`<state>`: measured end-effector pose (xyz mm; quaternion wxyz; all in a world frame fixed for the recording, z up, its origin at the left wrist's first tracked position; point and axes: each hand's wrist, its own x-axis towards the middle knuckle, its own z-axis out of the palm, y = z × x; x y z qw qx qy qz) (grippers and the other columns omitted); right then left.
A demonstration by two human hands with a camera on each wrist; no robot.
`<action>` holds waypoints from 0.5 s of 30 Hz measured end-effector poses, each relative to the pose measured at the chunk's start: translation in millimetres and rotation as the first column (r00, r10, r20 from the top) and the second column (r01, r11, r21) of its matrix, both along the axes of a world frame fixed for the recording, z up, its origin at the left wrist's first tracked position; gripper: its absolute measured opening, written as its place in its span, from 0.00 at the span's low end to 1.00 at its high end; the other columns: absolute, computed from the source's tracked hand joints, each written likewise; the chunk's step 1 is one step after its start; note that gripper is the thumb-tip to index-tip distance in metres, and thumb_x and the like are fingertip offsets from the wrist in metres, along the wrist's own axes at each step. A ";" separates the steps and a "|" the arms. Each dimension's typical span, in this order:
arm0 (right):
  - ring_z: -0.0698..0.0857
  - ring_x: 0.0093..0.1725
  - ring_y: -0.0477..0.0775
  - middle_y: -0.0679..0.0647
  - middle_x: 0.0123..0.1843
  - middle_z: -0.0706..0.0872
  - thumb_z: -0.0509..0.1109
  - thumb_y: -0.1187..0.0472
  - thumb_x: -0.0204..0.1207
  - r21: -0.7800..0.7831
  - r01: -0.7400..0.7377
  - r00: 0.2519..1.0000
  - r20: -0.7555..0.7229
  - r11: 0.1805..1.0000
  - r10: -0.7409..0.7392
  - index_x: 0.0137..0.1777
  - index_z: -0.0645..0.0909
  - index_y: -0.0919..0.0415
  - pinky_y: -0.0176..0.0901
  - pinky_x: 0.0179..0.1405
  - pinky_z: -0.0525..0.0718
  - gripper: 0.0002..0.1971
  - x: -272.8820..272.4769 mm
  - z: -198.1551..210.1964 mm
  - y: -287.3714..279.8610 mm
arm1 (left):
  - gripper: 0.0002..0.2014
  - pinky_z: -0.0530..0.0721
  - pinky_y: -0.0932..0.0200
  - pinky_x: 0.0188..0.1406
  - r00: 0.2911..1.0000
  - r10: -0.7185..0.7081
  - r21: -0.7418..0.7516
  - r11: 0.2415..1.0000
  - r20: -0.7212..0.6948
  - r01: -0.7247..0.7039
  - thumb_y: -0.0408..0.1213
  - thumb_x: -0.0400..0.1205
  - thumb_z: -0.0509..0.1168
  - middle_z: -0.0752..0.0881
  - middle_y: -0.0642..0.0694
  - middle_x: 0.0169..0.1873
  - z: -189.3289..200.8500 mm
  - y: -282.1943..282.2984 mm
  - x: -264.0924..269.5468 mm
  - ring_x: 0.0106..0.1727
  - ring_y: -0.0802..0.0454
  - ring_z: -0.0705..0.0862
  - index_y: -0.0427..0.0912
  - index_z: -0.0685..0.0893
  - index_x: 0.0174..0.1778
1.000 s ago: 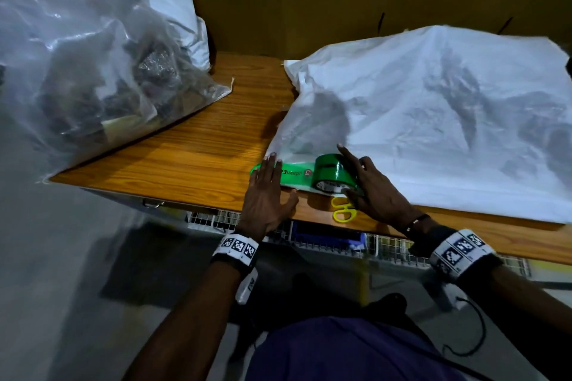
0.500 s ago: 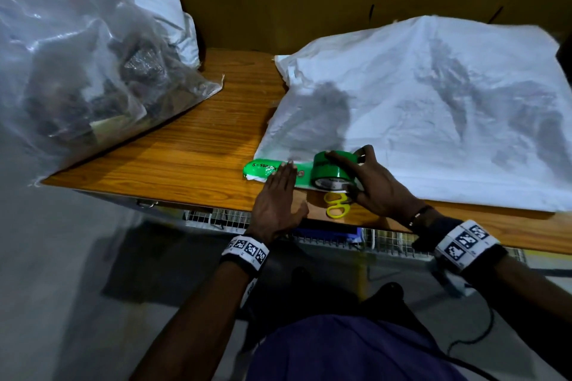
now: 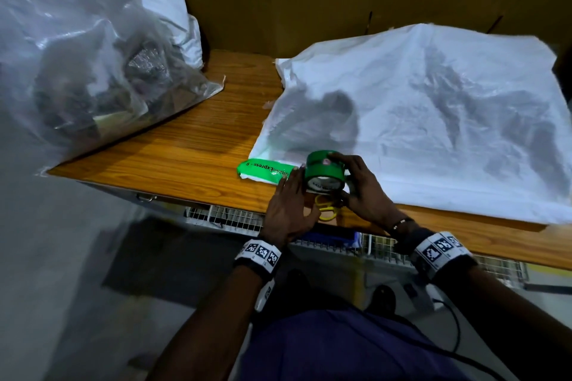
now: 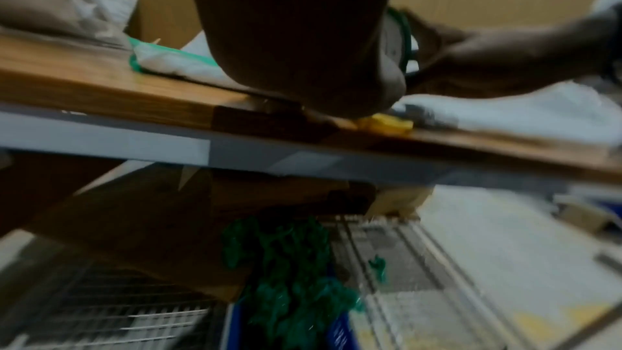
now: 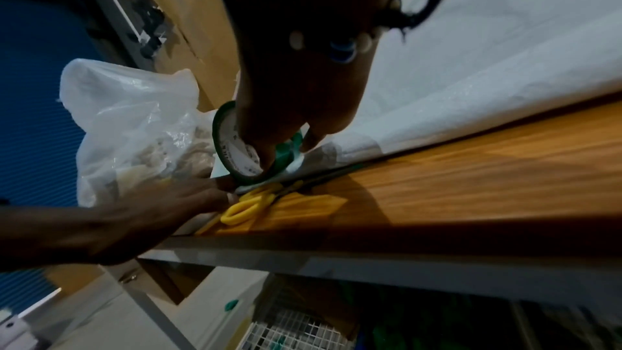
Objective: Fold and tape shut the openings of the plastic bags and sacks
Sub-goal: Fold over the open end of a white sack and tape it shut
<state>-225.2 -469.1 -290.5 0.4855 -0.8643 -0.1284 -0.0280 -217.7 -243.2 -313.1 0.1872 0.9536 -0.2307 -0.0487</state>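
A big white sack lies flat on the wooden table. Its folded near-left edge carries a strip of green printed tape. My right hand grips the green tape roll, which stands on edge at the strip's right end. The right wrist view shows the fingers curled into the core of the roll. My left hand lies flat with straight fingers, pressing the taped fold just left of the roll. Yellow-handled scissors lie on the table under both hands.
A bulky clear plastic bag of dark items sits on the table's left end, with a white sack behind it. A brown wall rises behind the table. Wire baskets hang under the near edge.
My left hand slid right along the green tape, from its left end up to the roll. The right hand closed its fingers round the roll and tipped it more upright.
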 end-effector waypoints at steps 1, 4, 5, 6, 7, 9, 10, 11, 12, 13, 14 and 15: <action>0.79 0.72 0.54 0.59 0.73 0.73 0.79 0.67 0.80 -0.003 0.001 1.000 0.005 1.000 -0.001 0.88 0.68 0.56 0.54 0.70 0.86 0.38 -0.1 1.4 0.4 | 0.42 0.51 0.45 0.92 1.000 -0.007 0.029 1.000 0.017 0.007 0.57 0.84 0.56 0.62 0.37 0.90 -3.1 1.3 0.4 0.92 0.43 0.57 0.34 0.59 0.91; 0.80 0.64 0.56 0.57 0.68 0.71 0.78 0.65 0.81 -0.096 -0.060 0.998 0.016 0.994 0.062 0.90 0.64 0.50 0.50 0.65 0.83 0.40 -2.6 11.3 -12.1 | 0.42 0.55 0.45 0.91 0.999 -0.033 0.073 0.997 0.040 0.030 0.58 0.85 0.56 0.59 0.40 0.91 -7.8 5.6 3.4 0.92 0.45 0.56 0.35 0.58 0.91; 0.81 0.61 0.60 0.57 0.67 0.70 0.78 0.65 0.81 -0.150 -0.091 0.995 0.020 0.984 0.095 0.91 0.63 0.47 0.51 0.61 0.84 0.41 -2.4 16.3 -21.1 | 0.42 0.55 0.45 0.91 0.998 -0.045 0.079 0.996 0.046 0.041 0.57 0.85 0.56 0.58 0.40 0.91 -7.3 7.0 3.8 0.92 0.45 0.56 0.36 0.57 0.92; 0.82 0.58 0.63 0.57 0.66 0.70 0.77 0.65 0.81 -0.214 -0.117 0.992 0.020 0.970 0.124 0.91 0.62 0.45 0.53 0.58 0.84 0.42 -2.5 21.9 -32.4 | 0.42 0.55 0.45 0.91 0.997 -0.063 0.087 0.995 0.044 0.059 0.57 0.85 0.56 0.56 0.41 0.92 -6.9 8.2 4.3 0.92 0.45 0.55 0.37 0.56 0.92; 0.81 0.55 0.65 0.57 0.63 0.69 0.76 0.65 0.80 -0.283 -0.137 0.989 0.020 0.949 0.149 0.91 0.61 0.43 0.56 0.54 0.85 0.43 -2.8 27.6 -45.2 | 0.43 0.55 0.45 0.91 0.996 -0.079 0.089 0.993 0.039 0.076 0.57 0.85 0.56 0.54 0.42 0.92 -6.1 9.1 4.6 0.92 0.45 0.54 0.38 0.54 0.93; 0.76 0.55 0.63 0.55 0.59 0.68 0.75 0.66 0.75 -0.422 -0.152 0.986 0.004 0.894 0.169 0.91 0.60 0.38 0.58 0.49 0.84 0.47 -6.0 38.4 -66.0 | 0.43 0.53 0.45 0.92 0.994 -0.097 0.087 0.992 0.040 0.093 0.57 0.84 0.56 0.52 0.44 0.93 -6.0 9.1 4.2 0.93 0.46 0.51 0.39 0.52 0.93; 0.74 0.56 0.62 0.55 0.58 0.68 0.74 0.66 0.73 -0.479 -0.155 0.985 -0.011 0.864 0.171 0.91 0.59 0.36 0.58 0.48 0.83 0.49 -9.3 42.0 -71.6 | 0.43 0.52 0.46 0.92 0.994 -0.098 0.089 0.992 0.042 0.094 0.57 0.85 0.55 0.51 0.44 0.93 -5.1 7.7 3.1 0.93 0.47 0.50 0.39 0.52 0.93; 0.72 0.58 0.62 0.56 0.59 0.68 0.73 0.65 0.72 -0.511 -0.156 0.985 -0.014 0.845 0.173 0.91 0.58 0.35 0.57 0.48 0.82 0.50 -12.8 44.8 -74.1 | 0.43 0.50 0.46 0.92 0.995 -0.094 0.091 0.992 0.041 0.090 0.58 0.85 0.54 0.51 0.44 0.93 -3.7 6.0 2.3 0.93 0.47 0.50 0.39 0.52 0.93; 0.72 0.60 0.63 0.58 0.62 0.69 0.72 0.64 0.72 -0.508 -0.151 0.985 -0.001 0.848 0.175 0.91 0.57 0.36 0.57 0.50 0.81 0.49 -15.7 43.5 -74.6 | 0.42 0.50 0.46 0.92 0.996 -0.084 0.093 0.992 0.043 0.080 0.58 0.86 0.53 0.52 0.43 0.93 -2.0 4.2 1.5 0.93 0.47 0.50 0.38 0.53 0.93; 0.72 0.62 0.64 0.59 0.65 0.70 0.71 0.63 0.73 -0.470 -0.140 0.986 0.017 0.872 0.167 0.92 0.58 0.38 0.59 0.54 0.81 0.48 -17.9 38.7 -74.4 | 0.42 0.50 0.46 0.92 0.996 -0.070 0.089 0.994 0.047 0.065 0.58 0.86 0.53 0.54 0.41 0.92 -0.4 1.5 0.8 0.93 0.45 0.52 0.36 0.55 0.92; 0.73 0.64 0.65 0.60 0.68 0.71 0.72 0.62 0.75 -0.388 -0.123 0.990 0.020 0.913 0.142 0.92 0.58 0.41 0.62 0.59 0.81 0.46 -19.3 31.7 -74.2 | 0.41 0.51 0.44 0.92 0.997 -0.058 0.076 0.996 0.050 0.054 0.58 0.87 0.52 0.58 0.39 0.91 1.8 -3.6 0.1 0.92 0.43 0.55 0.35 0.58 0.91; 0.75 0.68 0.65 0.61 0.71 0.72 0.73 0.62 0.77 -0.277 -0.105 0.994 0.005 0.955 0.111 0.92 0.58 0.44 0.64 0.63 0.82 0.45 -20.0 23.4 -74.2 | 0.41 0.52 0.42 0.92 0.997 -0.058 0.054 0.997 0.052 0.055 0.58 0.86 0.53 0.60 0.37 0.90 3.5 -11.1 -0.6 0.92 0.41 0.56 0.34 0.60 0.91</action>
